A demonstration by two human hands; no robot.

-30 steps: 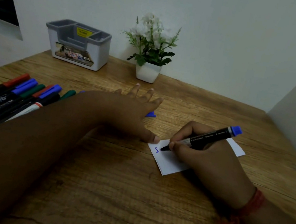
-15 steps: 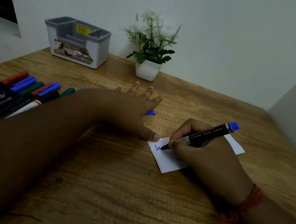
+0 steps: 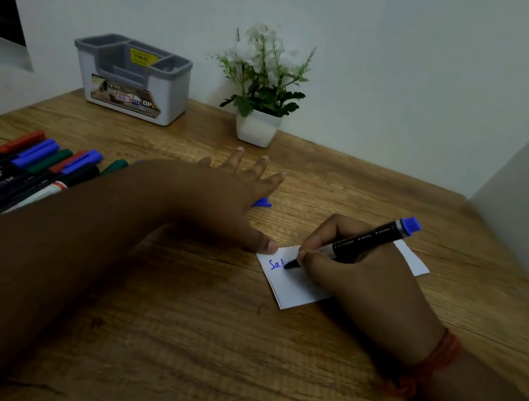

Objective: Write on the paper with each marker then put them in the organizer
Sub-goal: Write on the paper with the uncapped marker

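I am looking down on a wooden desk that is filling most of the view, with white walls closing it in at the back and on the right. My left arm is lying across the desk from the lower left, and my left hand is resting flat, fingers straight and spread, the thumb tip pressing the upper left corner of the paper. My right hand is sitting on top of that paper, thumb and fingers pinching the blue marker low on its barrel; the tip is touching the sheet just right of some blue lettering, and the blue end is tilting up and to the right. A red thread band is circling my right wrist. The grey and white organizer is standing at the back left against the wall, well apart from both hands. Beside it to the right a white pot of flowers is standing. A row of capped markers in red, blue and green is lying on the left edge, partly under my forearm. A small blue cap is peeking out just beside my left hand.
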